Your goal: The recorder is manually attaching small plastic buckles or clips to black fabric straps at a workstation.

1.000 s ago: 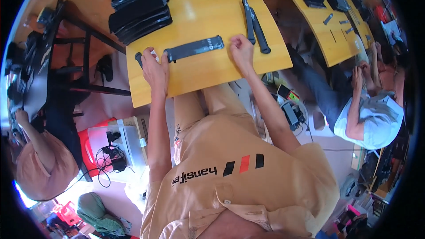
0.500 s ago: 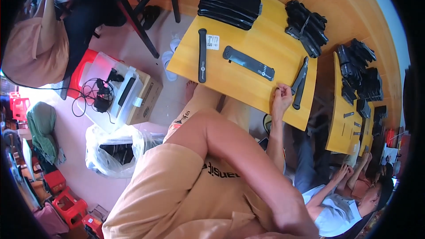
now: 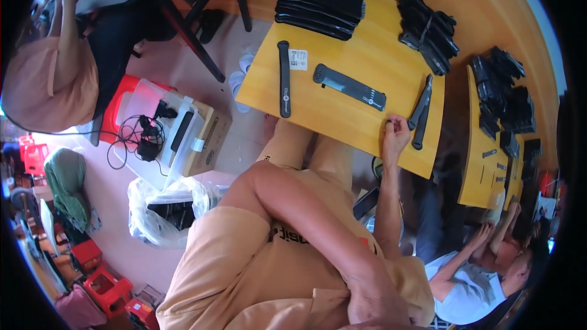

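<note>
My right hand (image 3: 396, 134) rests at the near edge of the yellow table (image 3: 263, 95), fingers curled and pinched together. A small dark spot shows at its fingertips; what it is, I cannot make out. Close beside it on the right lie two narrow black straps (image 3: 420, 116), partly overlapping. A wider black strap (image 3: 351, 88) with pale marks lies flat to its left. Farther left is one narrow black strap (image 3: 284, 79) next to a white label (image 3: 298, 60). Folded across my body, my left arm ends in my left hand (image 3: 376, 307) at the lower edge, fingers hidden.
Stacked flat black items (image 3: 318, 9) and a tied black bundle (image 3: 428, 30) stand farther back. A second yellow table (image 3: 474, 177) holds black bundles. Co-workers sit at the right and upper left. A box with cables (image 3: 202, 146) and a lined bin (image 3: 143, 226) stand left.
The view has shifted slightly, moving the table a little right in the picture. My left forearm sits lower and more to the left. My right hand keeps its pinch at the table edge.
</note>
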The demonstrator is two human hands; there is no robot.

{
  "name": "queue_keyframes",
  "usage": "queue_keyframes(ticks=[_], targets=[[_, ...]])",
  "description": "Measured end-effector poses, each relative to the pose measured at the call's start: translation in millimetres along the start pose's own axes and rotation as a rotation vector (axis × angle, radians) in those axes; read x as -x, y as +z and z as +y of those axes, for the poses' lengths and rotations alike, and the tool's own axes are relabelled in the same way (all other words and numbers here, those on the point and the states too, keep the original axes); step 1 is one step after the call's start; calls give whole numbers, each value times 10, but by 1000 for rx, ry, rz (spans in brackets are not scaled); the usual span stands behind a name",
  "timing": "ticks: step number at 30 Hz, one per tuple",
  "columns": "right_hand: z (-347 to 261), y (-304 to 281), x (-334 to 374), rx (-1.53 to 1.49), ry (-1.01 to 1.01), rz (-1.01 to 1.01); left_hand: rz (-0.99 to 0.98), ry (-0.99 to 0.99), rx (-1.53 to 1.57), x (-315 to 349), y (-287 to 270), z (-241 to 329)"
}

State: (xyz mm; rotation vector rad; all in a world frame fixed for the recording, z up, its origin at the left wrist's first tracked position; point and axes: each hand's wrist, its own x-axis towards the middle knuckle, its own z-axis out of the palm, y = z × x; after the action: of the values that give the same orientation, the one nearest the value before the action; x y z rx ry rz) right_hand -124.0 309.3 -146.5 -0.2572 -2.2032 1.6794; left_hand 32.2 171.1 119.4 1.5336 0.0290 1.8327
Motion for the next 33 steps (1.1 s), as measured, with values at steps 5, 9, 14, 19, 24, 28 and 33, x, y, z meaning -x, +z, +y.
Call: queue_keyframes(ticks=[5,9,14,19,24,28,33], targets=[[7,-20,-1,21,-36,30,-83,36,-80,269,-85,695],[25,-5,-6,14,-74,38,-66,-68,-511,802,-283,864],[-26,15,-5,110,-42,51,1424,-688,-1025,1976,-493,1303],[-25,1,7,142,-48,58,1831,-1026,-1800,2719,-1056,1062],[-19,-11,2,53,-23,60,1674,-1260,-2093,2904,-1226,1084],[-270,66,113,-148,61,49,1832,-832,-1448,3343,-1283,1126],[-1149,449,641,-137,-60,-563,1925,-324,-587,2395,-1002,983]])
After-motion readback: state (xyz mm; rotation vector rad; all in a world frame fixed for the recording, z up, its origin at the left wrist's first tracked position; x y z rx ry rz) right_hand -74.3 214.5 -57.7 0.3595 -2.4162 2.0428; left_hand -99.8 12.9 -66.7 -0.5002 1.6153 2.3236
